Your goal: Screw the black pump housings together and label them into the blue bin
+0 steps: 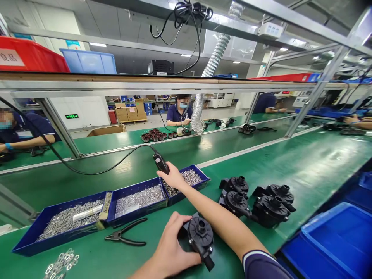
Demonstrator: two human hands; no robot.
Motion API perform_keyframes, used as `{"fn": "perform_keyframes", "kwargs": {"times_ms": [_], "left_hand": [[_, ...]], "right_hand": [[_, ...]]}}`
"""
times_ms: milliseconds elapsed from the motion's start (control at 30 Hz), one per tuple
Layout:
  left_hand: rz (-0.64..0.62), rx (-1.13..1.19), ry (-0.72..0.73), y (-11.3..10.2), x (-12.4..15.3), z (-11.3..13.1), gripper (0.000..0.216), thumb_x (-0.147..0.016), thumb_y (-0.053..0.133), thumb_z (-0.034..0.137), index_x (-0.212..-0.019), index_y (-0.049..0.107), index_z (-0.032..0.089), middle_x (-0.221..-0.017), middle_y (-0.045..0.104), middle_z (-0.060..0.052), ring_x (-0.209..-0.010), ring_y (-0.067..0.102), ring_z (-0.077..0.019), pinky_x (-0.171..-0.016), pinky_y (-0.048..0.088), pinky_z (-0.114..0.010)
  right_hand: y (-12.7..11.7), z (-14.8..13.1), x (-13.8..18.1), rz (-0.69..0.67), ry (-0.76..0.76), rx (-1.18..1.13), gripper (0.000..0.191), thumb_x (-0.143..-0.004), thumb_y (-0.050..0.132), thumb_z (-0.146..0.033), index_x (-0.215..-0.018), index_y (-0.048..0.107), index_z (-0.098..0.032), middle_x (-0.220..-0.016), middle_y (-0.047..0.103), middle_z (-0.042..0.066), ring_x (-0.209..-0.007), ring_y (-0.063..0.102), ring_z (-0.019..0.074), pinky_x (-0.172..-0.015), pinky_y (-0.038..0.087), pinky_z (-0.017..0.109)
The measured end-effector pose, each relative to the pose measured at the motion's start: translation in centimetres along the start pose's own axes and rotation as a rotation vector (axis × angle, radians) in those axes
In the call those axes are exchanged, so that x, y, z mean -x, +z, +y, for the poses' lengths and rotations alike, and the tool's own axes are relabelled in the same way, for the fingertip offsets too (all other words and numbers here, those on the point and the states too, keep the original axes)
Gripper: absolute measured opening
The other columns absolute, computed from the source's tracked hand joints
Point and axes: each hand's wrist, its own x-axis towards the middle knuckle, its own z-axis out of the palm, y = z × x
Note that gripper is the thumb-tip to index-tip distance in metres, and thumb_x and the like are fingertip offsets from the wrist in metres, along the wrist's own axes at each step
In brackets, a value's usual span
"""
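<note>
So the left hand point(171, 248) is wrapped around the side of a black plastic pump housing point(200, 236) sitting on the green belt point(305, 162), fingers curled against its left edge, holding it flat with the round port facing up. The right hand point(173, 177) is stretched out ahead, closed around the grip of a black electric screwdriver point(161, 163) whose cable point(87, 170) loops off to the left and up. That hand sits right over the rightmost blue screw tray point(200, 174), the one full of small silver screws; can't tell if the bit is actually touching the screws, the hand hides it. Just left of that hand are two more blue trays point(139, 199) of shiny hardware, and nearer the left hand a pair of black pliers point(126, 236) lies on the belt, with a scatter of washers point(61, 263) further left. Off to the right of both arms, four more black housings point(258, 201) are clustered together, and a blue bin point(343, 240) sits beyond those at the edge. Other people work across the line.
</note>
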Motion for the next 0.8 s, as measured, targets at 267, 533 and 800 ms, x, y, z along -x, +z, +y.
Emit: {"fn": "perform_keyframes", "kwargs": {"times_ms": [267, 533, 800], "left_hand": [[0.139, 0.562, -0.328, -0.9, -0.7, -0.5, 0.058, -0.071, 0.096, 0.052, -0.098, 0.054, 0.022, -0.105, 0.073, -0.007, -0.099, 0.067, -0.0257, -0.091, 0.053, -0.038], [0.189, 0.551, -0.428, -1.5, -0.7, 0.2, 0.063, -0.067, 0.097, 0.059, -0.095, 0.054, 0.022, -0.102, 0.074, -0.007, -0.095, 0.067, -0.0254, -0.082, 0.051, -0.034], [0.191, 0.518, -0.447, -1.9, -0.5, 1.2, 0.055, -0.072, 0.093, 0.049, -0.096, 0.051, 0.023, -0.102, 0.074, -0.007, -0.091, 0.067, -0.0235, -0.083, 0.052, -0.034]], "right_hand": [[0.7, 2.5, -0.2, -0.083, 0.027, 0.072, 0.04, -0.086, 0.077, -0.039, -0.117, 0.071, -0.014, -0.104, 0.074, 0.008, -0.092, 0.065, 0.0239, -0.084, 0.048, 0.036], [0.6, 2.7, -0.3, -0.104, 0.014, 0.076, 0.04, -0.088, 0.075, -0.041, -0.116, 0.071, -0.014, -0.105, 0.075, 0.008, -0.094, 0.065, 0.0244, -0.086, 0.048, 0.037], [0.6, 2.5, -0.3, -0.08, 0.032, 0.052, 0.04, -0.082, 0.077, -0.043, -0.112, 0.072, -0.016, -0.098, 0.074, 0.005, -0.086, 0.064, 0.0231, -0.081, 0.049, 0.036]]}}
